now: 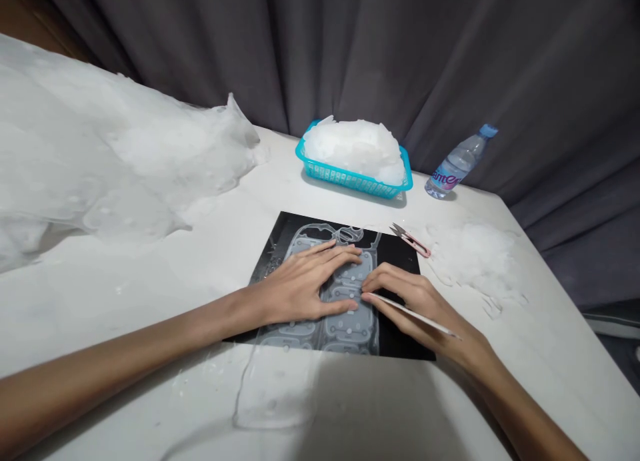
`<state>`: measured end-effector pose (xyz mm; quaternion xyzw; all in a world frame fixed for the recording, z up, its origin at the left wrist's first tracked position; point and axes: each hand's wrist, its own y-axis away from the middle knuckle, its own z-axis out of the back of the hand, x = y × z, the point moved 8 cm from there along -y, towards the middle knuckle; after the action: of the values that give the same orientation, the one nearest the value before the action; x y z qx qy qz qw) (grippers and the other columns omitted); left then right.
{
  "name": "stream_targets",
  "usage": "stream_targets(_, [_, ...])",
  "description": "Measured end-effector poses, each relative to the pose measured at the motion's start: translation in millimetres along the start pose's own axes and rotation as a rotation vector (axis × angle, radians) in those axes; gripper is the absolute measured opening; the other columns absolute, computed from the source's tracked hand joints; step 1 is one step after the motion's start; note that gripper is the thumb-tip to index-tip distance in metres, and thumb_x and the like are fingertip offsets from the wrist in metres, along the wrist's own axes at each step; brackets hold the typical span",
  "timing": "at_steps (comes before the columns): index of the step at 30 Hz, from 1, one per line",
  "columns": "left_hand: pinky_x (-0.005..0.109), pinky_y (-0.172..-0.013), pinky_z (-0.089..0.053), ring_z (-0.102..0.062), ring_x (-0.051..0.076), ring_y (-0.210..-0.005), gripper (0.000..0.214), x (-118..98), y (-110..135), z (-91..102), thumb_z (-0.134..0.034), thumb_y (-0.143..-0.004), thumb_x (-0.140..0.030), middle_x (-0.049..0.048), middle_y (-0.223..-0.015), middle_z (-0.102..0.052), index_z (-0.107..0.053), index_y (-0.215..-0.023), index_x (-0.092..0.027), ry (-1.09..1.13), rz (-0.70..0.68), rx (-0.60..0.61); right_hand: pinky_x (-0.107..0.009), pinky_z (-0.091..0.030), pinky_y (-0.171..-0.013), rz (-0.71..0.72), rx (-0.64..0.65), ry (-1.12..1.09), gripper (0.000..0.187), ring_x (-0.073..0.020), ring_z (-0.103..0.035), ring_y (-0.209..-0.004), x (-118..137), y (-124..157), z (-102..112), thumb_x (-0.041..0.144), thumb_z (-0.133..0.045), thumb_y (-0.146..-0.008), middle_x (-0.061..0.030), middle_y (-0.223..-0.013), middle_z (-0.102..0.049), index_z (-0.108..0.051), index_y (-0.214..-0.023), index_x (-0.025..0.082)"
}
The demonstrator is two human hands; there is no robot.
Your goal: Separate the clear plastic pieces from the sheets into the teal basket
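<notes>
The left hand [305, 284] is lying flat and open, fingers spread, on a translucent moulded sheet [350, 324] that is resting on the black mat [400, 248]. It is grasping nothing; the palm-down press looks meant to be pinning the sheet against sliding. The right hand [415, 304], at the mat's right half, is pinching a thin white stick [417, 316] between thumb and fingers like a pen. The stick's tip is meeting the sheet just beside the left thumb, and the low slant is likely giving fine control there. The dark mat under the clear sheet seems to be making its raised outlines easy to read.

Just past the mat's far right corner, pink snips [411, 240] are lying within reach. Beyond the mat's far edge a blue basket [350, 178] is holding white pieces, with a water bottle [457, 164] to its right. Left of the mat a big heap of clear sheets [100, 161] is spreading over the white table [150, 294], and right of the mat loose scraps [473, 254] are gathering
</notes>
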<state>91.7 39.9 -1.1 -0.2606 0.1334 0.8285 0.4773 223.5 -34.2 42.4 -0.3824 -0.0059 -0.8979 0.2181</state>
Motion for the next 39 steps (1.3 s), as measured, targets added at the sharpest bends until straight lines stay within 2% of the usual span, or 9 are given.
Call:
stream_targets(7, [0.055, -0.126, -0.033, -0.033, 0.038, -0.156, 0.077, 0.4, 0.3, -1.7, -0.061, -0.092, -0.072, 0.0059, -0.166, -0.044, -0.049, -0.153, -0.025, -0.024, 0.000, 0.006, -0.035, -0.055, -0.090, 0.068, -0.005, 0.120, 0.010, -0.0207, -0.068, -0.100, 4.0, -3.3, -7.1, 0.024, -0.053, -0.108, -0.0076, -0.107, -0.070, -0.062, -0.108, 0.021])
stream_targets(12, [0.056, -0.127, -0.032, -0.033, 0.038, -0.156, 0.079, 1.7, 0.3, -2.7, -0.062, -0.092, -0.072, 0.0069, -0.166, -0.044, -0.047, -0.154, -0.024, -0.008, -0.013, -0.004, -0.034, -0.058, -0.082, 0.238, -0.074, 0.430, 0.015, -0.0215, -0.070, -0.094, 0.8, -3.1, -17.8, 0.023, -0.050, -0.109, -0.0090, -0.103, -0.073, -0.065, -0.106, 0.019])
stream_targets(19, [0.055, -0.128, -0.029, -0.025, 0.036, -0.160, 0.098, 4.1, -0.6, -3.5, -0.058, -0.091, -0.077, 0.0138, -0.173, -0.027, -0.029, -0.165, -0.019, 0.032, -0.017, -0.009, -0.041, -0.059, -0.089, 0.306, -0.136, 0.537, 0.027, -0.0260, -0.068, -0.103, -0.2, 1.8, -30.8, 0.018, -0.050, -0.107, -0.0146, -0.120, -0.072, -0.061, -0.132, 0.015])
stream_targets(26, [0.056, -0.130, -0.020, -0.005, 0.035, -0.163, 0.115, 8.3, -0.8, -2.8, -0.056, -0.091, -0.079, 0.0170, -0.176, -0.005, 0.000, -0.169, -0.016, 0.064, 0.022, 0.030, -0.044, -0.057, -0.088, -0.057, -0.615, 0.318, 0.025, -0.0259, -0.068, -0.095, -45.4, -18.6, 41.4, 0.024, -0.046, -0.106, -0.0103, -0.100, -0.073, -0.070, -0.105, 0.019])
stream_targets(30, [0.054, -0.128, -0.026, -0.013, 0.037, -0.162, 0.109, 4.3, 1.6, 6.4, -0.064, -0.089, -0.074, 0.0173, -0.176, -0.011, -0.012, -0.168, -0.020, 0.132, -0.007, -0.053, -0.044, -0.056, -0.087, -0.228, -0.799, 0.160, 0.025, -0.0261, -0.069, -0.093, -75.0, -9.2, 79.6, 0.035, -0.053, -0.103, -0.0090, -0.099, -0.073, -0.072, -0.098, 0.019])
stream_targets(33, [0.051, -0.121, -0.036, -0.043, 0.034, -0.147, 0.076, 5.5, 2.1, 15.3, -0.066, -0.091, -0.069, 0.0127, -0.160, -0.045, -0.047, -0.149, -0.025, 0.252, 0.002, -0.119, -0.042, -0.055, -0.089, -0.189, -0.767, 0.112, 0.022, -0.0250, -0.068, -0.096, -55.7, -3.5, 72.0, 0.035, -0.056, -0.102, -0.0078, -0.102, -0.073, -0.073, -0.103, 0.021])
stream_targets(35, [0.049, -0.118, -0.037, -0.054, 0.028, -0.130, 0.051, 9.6, -0.1, 16.8, -0.048, -0.102, -0.067, 0.0075, -0.136, -0.061, -0.062, -0.131, -0.027, 0.352, 0.041, -0.112, -0.039, -0.054, -0.089, -0.137, -0.688, 0.059, 0.020, -0.0234, -0.068, -0.097, -33.2, -3.3, 54.8, 0.032, -0.057, -0.103, -0.0066, -0.102, -0.072, -0.074, -0.106, 0.023])
stream_targets(37, [0.049, -0.116, -0.037, -0.056, 0.025, -0.118, 0.060, 16.4, -3.4, 17.7, -0.023, -0.108, -0.064, 0.0057, -0.118, -0.066, -0.068, -0.119, -0.026, 0.445, 0.111, -0.111, -0.035, -0.054, -0.086, -0.081, -0.471, -0.048, 0.020, -0.0208, -0.067, -0.095, -12.7, -9.6, 29.8, 0.031, -0.058, -0.104, -0.0057, -0.103, -0.071, -0.075, -0.113, 0.025])
stream_targets(39, [0.049, -0.116, -0.037, -0.056, 0.025, -0.113, 0.066, 21.3, -6.9, 18.6, -0.019, -0.108, -0.065, 0.0055, -0.110, -0.066, -0.071, -0.114, -0.025, 0.511, 0.162, -0.106, -0.032, -0.054, -0.082, -0.039, -0.226, -0.165, 0.025, -0.0180, -0.066, -0.088, 1.1, -13.6, 9.3, 0.031, -0.059, -0.104, -0.0042, -0.100, -0.069, -0.073, -0.124, 0.026])
